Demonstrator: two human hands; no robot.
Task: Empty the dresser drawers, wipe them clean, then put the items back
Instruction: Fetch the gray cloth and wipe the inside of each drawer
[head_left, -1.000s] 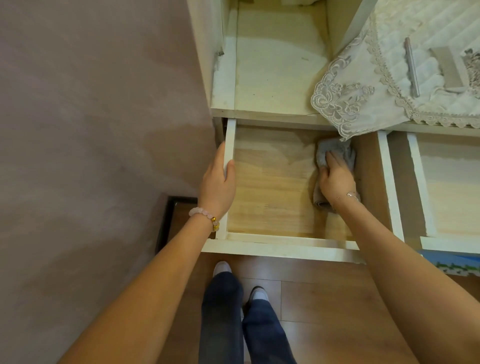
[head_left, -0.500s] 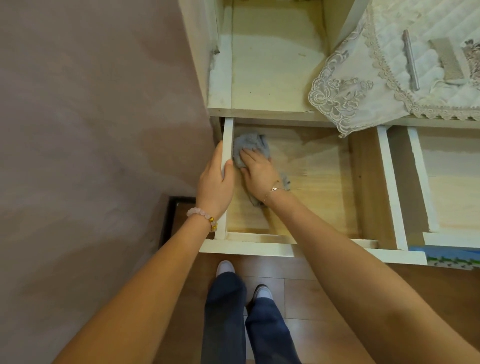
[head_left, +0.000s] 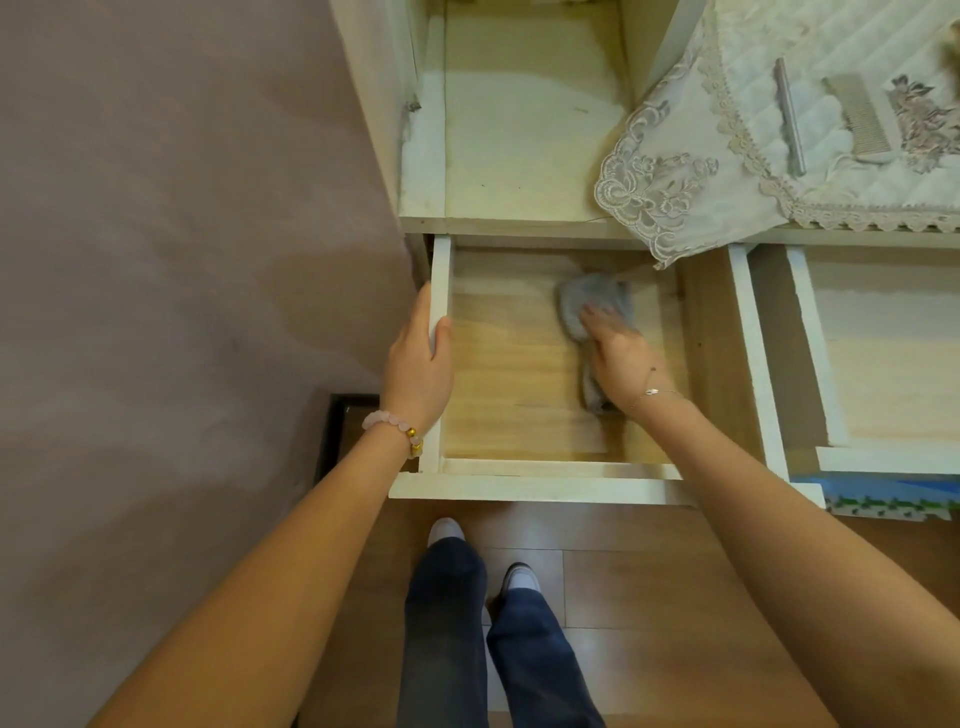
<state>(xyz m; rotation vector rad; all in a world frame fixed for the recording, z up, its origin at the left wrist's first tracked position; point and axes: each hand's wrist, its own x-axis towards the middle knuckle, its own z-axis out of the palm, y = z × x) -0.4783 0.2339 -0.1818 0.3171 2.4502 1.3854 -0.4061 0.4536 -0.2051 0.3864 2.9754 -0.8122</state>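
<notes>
**Wiping the open drawer**

The left hand (head_left: 418, 364) grips the drawer (head_left: 519, 489) by its left wall, thumb inside. The right hand (head_left: 621, 353) presses flat, fingers straight, on the grey cloth (head_left: 587, 304) at far right. Bare drawer floor lies to its left and nearer.

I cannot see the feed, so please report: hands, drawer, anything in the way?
Left hand grips drawer side wall. Right hand presses grey cloth on drawer floor. Lace runner overhangs back corner.
</notes>
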